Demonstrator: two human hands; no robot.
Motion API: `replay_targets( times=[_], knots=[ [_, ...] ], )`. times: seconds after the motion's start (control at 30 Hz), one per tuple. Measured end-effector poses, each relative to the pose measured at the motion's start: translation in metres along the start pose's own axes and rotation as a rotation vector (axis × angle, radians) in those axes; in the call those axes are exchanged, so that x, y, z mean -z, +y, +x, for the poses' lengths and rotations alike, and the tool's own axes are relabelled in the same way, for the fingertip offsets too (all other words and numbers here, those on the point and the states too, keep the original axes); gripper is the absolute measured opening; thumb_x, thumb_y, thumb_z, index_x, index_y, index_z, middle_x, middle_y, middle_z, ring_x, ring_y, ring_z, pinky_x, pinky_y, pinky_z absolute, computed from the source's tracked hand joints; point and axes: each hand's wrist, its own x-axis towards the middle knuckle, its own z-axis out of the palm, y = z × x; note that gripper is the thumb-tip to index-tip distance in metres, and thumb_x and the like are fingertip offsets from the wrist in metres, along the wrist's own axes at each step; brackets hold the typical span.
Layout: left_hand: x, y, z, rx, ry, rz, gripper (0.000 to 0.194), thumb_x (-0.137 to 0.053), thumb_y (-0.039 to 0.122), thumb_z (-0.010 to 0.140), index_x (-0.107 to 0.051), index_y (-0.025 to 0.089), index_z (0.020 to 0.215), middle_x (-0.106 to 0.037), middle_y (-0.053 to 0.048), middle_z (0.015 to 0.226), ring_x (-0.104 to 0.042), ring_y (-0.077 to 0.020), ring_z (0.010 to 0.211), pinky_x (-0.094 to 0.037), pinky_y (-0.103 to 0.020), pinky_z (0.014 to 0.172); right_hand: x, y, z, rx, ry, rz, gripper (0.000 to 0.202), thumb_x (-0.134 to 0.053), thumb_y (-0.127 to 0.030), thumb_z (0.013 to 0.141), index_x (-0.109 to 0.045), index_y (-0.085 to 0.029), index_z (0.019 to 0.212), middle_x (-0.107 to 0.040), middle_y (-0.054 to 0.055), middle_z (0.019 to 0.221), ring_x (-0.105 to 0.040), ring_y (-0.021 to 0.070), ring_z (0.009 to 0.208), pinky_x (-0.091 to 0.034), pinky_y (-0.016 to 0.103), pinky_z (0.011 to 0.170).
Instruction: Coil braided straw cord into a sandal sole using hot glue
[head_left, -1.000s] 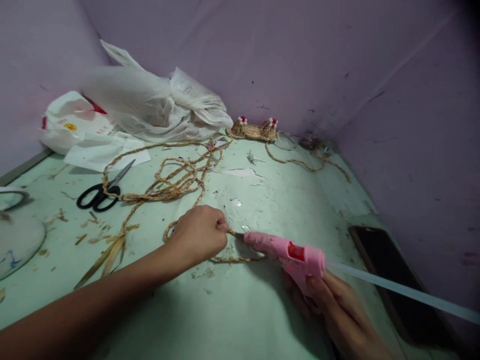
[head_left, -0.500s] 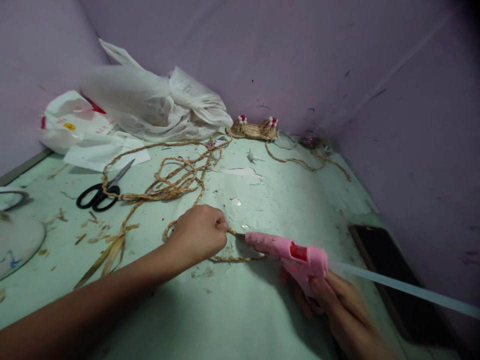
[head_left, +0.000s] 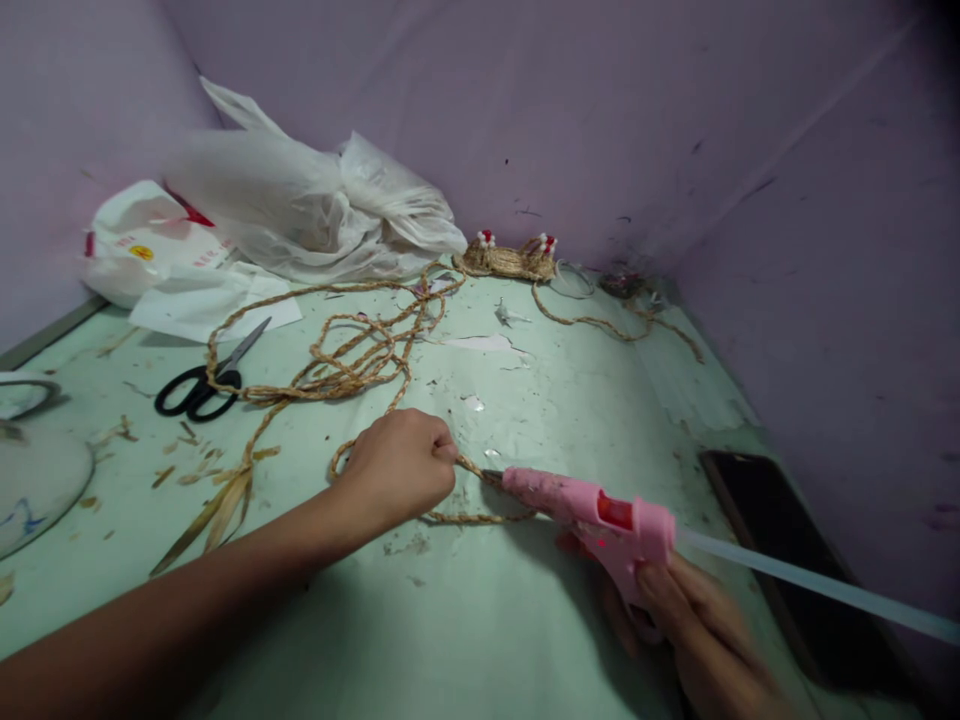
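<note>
Glue gun (head_left: 562,494), gripped by right hand (head_left: 701,610), has shifted rightward; left hand (head_left: 405,462) pinches rope (head_left: 471,466).

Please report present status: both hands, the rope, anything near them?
Left grip closed on braided rope. Right grip around pink glue gun, nozzle at rope. Phone lying to its right.

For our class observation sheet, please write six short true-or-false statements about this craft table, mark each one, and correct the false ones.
1. The right hand holds a pink glue gun. True.
2. The left hand is holding nothing. False: it grips the braided cord.
3. Black-handled scissors lie on the table. True.
4. The scissors lie to the right of the glue gun. False: they lie to its left.
5. A glue stick sticks out of the glue gun's rear. True.
6. The nozzle points away from the cord. False: it points at the cord.
</note>
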Motion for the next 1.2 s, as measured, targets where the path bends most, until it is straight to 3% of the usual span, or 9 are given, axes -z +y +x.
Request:
replay_targets(
  times=[0.1, 0.27, 0.53, 0.87, 1.2],
  knots=[
    [0.0011, 0.001, -0.0007, 0.015, -0.01, 0.006, 0.018, -0.05, 0.023, 0.069, -0.067, 0.02, 0.066, -0.054, -0.001, 0.049, -0.044, -0.0138, 0.049, -0.025, -0.027, 0.049, -0.0008, 0.0004, -0.0007, -0.012, -0.007, 0.024, 0.043, -0.037, -0.05, 0.09, -0.063, -0.018, 0.081, -0.046, -0.001, 0.053, -0.044, 0.0133, 0.049, -0.036, 0.023, 0.044],
    [0.0008, 0.0012, -0.0008, 0.017, -0.003, 0.005, 0.018, -0.05, 0.022, 0.068, -0.067, 0.02, 0.065, -0.053, 0.0, 0.05, -0.043, -0.0139, 0.05, -0.025, -0.026, 0.048, -0.0024, -0.0043, -0.0008, 0.05, -0.012, -0.043, 0.047, -0.036, -0.05, 0.09, -0.05, -0.019, 0.057, -0.045, -0.001, 0.053, -0.042, 0.0122, 0.048, -0.035, 0.023, 0.045],
    [-0.0006, 0.0, 0.0006, 0.008, 0.007, -0.003, 0.017, -0.049, 0.022, 0.066, -0.064, 0.02, 0.061, -0.051, 0.001, 0.048, -0.043, -0.0135, 0.049, -0.024, -0.026, 0.048, -0.0057, -0.007, 0.0003, 0.043, 0.033, -0.022, 0.042, -0.041, -0.047, 0.09, -0.047, -0.019, 0.058, -0.043, -0.002, 0.054, -0.038, 0.0108, 0.048, -0.033, 0.021, 0.043],
    [0.0007, 0.0005, 0.0003, -0.002, 0.008, 0.004, 0.016, -0.05, 0.022, 0.067, -0.065, 0.02, 0.061, -0.051, 0.0, 0.049, -0.042, -0.0131, 0.049, -0.024, -0.026, 0.049, -0.007, -0.0049, -0.0004, 0.022, 0.067, -0.006, 0.042, -0.043, -0.049, 0.088, -0.056, -0.019, 0.062, -0.048, -0.001, 0.054, -0.045, 0.0131, 0.049, -0.037, 0.022, 0.044],
    [-0.0003, -0.0009, 0.0005, 0.027, -0.026, -0.047, 0.018, -0.05, 0.025, 0.071, -0.066, 0.02, 0.064, -0.059, -0.001, 0.053, -0.047, -0.0136, 0.049, -0.025, -0.026, 0.049, -0.0055, 0.0002, -0.0037, -0.008, 0.085, 0.007, 0.044, -0.043, -0.051, 0.087, -0.056, -0.018, 0.06, -0.047, -0.001, 0.052, -0.041, 0.0113, 0.045, -0.034, 0.02, 0.04]
  ],
)
